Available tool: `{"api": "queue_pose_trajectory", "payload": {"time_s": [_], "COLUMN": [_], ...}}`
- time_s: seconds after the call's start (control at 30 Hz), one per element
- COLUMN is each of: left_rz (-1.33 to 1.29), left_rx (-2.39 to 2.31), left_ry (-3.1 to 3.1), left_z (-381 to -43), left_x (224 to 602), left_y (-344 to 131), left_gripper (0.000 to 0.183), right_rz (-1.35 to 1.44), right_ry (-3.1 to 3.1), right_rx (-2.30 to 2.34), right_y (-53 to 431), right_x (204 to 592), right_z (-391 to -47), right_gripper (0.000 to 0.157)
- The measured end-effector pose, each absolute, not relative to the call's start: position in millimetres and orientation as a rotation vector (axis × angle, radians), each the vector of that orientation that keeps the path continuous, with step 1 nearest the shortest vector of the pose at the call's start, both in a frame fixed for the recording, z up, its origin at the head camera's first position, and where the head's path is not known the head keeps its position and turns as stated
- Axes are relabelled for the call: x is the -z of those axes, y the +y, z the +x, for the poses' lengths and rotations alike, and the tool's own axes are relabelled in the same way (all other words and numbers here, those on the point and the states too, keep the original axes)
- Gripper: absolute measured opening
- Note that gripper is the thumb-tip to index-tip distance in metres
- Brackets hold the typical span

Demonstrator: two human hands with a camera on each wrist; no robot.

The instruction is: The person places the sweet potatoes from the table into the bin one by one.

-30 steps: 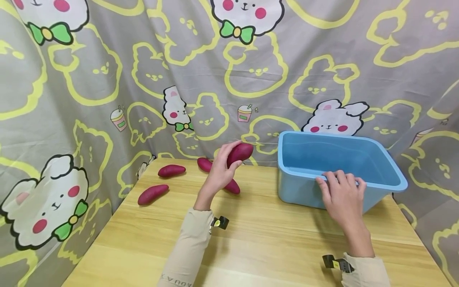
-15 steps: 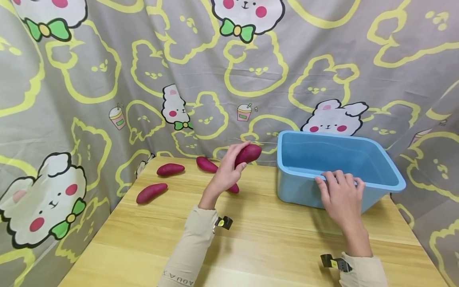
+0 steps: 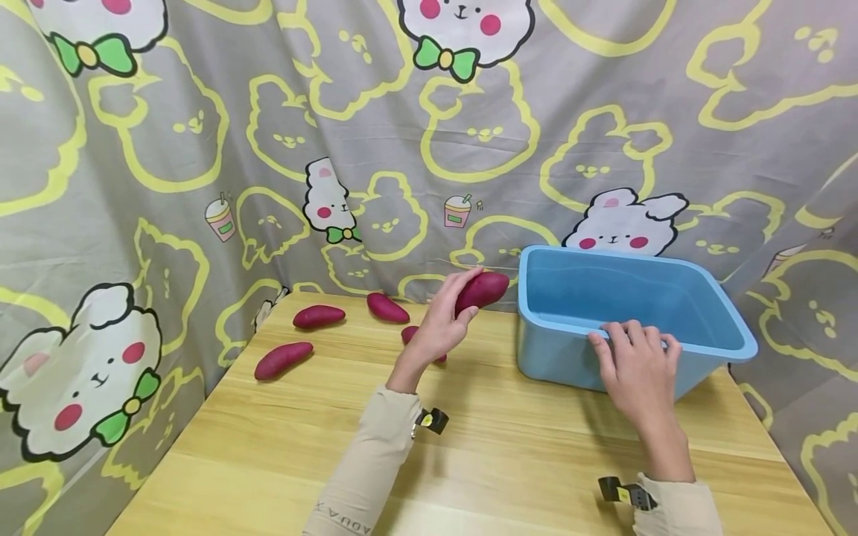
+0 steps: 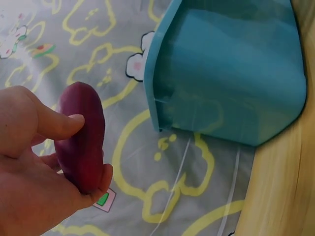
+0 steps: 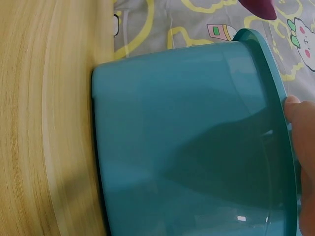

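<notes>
Left hand (image 3: 444, 316) pinches 1 sweet potato (image 3: 487, 289), its long axis pointing right; right hand (image 3: 640, 366) curls fingers over tub rim (image 3: 558, 325).

With the head view taken as a clock, there are five purple-red sweet potatoes (image 3: 482, 290) — one near four o'clock, in the left hand (image 3: 439, 324), and four on the single table (image 3: 503, 447): three toward eight o'clock, and one, partly covered, near half past six. The blue bin (image 3: 556, 357) is one, toward three o'clock. The hands are two; the right hand (image 3: 640, 372) is at four o'clock. The sleeves (image 3: 369, 469) are two, and the black wrist devices (image 3: 436, 420) also two. On the grey cloth (image 3: 389, 134) are three printed cups (image 3: 458, 213), at nine, one and three o'clock — and four green bows (image 3: 446, 58): two toward ten, one at twelve, one near eight.
</notes>
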State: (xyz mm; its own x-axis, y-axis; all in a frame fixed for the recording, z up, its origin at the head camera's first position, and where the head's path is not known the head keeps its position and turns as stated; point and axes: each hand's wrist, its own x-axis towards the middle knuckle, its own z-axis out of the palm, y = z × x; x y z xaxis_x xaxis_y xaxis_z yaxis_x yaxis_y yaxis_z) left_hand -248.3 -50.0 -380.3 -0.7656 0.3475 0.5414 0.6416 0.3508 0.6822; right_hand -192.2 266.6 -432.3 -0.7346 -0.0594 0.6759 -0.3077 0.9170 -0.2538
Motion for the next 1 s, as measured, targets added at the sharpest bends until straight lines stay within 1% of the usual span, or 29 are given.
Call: {"api": "queue_pose_trajectory", "payload": {"time_s": [0.6,0.77,1.0], "left_rz": [-0.851,-0.867,-0.881], "left_rx": [1.416,1.406,1.422], "left_ry": [-2.338,-2.341,-2.349], "left_z": [-248.0,-249.1,-249.4], "left_x": [377.6,375.7,373.0], "left_y": [-31.3,-25.0,-15.9], "left_gripper": [0.056,0.057,0.064], "right_rz": [0.253,0.255,0.249], "right_ry": [-2.375,-2.369,-2.37], "right_rx": [-0.455,-0.457,-0.453], "right_y": [266.8,267.3,267.8], "right_x": [433.8,434.0,434.6], "right_z": [-194.0,-195.2,-194.3], "right_gripper": [0.03,0.03,0.031]}}
